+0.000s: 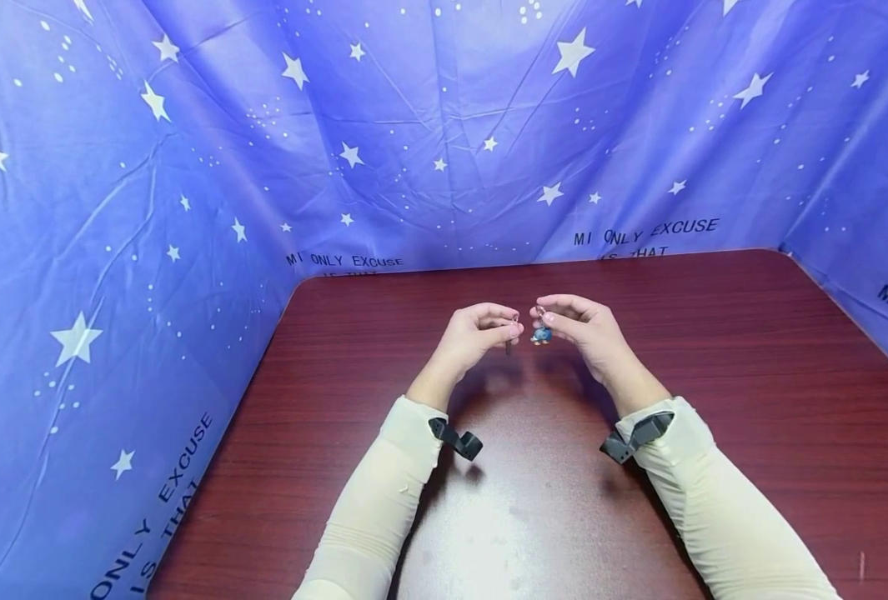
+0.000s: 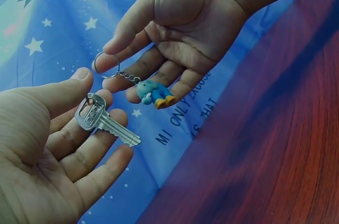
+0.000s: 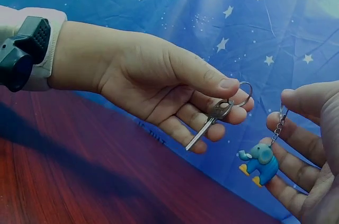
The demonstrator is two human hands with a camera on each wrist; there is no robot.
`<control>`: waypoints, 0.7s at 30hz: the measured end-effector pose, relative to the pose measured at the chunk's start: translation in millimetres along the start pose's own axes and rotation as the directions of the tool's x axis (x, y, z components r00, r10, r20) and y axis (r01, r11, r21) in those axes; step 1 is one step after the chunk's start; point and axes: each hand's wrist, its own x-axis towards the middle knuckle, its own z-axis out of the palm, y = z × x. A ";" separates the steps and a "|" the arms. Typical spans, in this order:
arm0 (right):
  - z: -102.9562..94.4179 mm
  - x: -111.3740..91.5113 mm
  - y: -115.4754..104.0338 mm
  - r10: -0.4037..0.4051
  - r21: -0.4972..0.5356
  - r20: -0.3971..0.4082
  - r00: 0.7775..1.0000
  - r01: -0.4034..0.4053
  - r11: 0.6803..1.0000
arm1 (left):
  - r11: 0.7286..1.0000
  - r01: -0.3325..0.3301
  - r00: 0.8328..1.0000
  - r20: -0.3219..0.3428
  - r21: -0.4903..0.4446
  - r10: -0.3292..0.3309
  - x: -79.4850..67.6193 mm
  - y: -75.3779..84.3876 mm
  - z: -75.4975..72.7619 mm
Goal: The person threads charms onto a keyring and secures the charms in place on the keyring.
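Note:
Over the table, my left hand (image 1: 468, 340) pinches a small metal ring (image 3: 251, 97) between thumb and forefinger. From that ring a silver key (image 2: 96, 117) hangs in front of the other fingers, its blade slanting down. Facing it, my right hand (image 1: 584, 330) pinches another split ring (image 2: 96, 61) at the fingertips. A short chain (image 2: 128, 77) links this ring to a small blue elephant charm (image 3: 263, 161) with yellow feet, which dangles beside the lower fingers. The two hands are close together, with a narrow gap between their fingertips.
A dark red wood-grain table (image 1: 323, 467) lies beneath both forearms. Blue cloth (image 1: 428, 108) printed with white stars and lettering stands around its back and sides. Each wrist wears a black camera mount (image 1: 642, 433) over a pale sleeve.

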 end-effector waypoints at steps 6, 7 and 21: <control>5.2 -2.3 -4.4 -0.042 -0.139 0.016 0.999 0.044 0.989 | 0.997 -0.050 0.998 -0.032 0.050 0.052 -1.6 4.4 0.3; 5.7 -2.3 -4.5 -0.046 -0.153 0.020 0.999 0.049 0.987 | 0.997 -0.049 0.998 -0.034 0.055 0.051 -1.7 5.0 0.2; 10.7 -3.7 -5.4 -0.069 -0.312 0.049 0.996 0.081 0.947 | 0.993 -0.062 0.997 -0.048 0.096 0.067 -5.2 12.1 3.1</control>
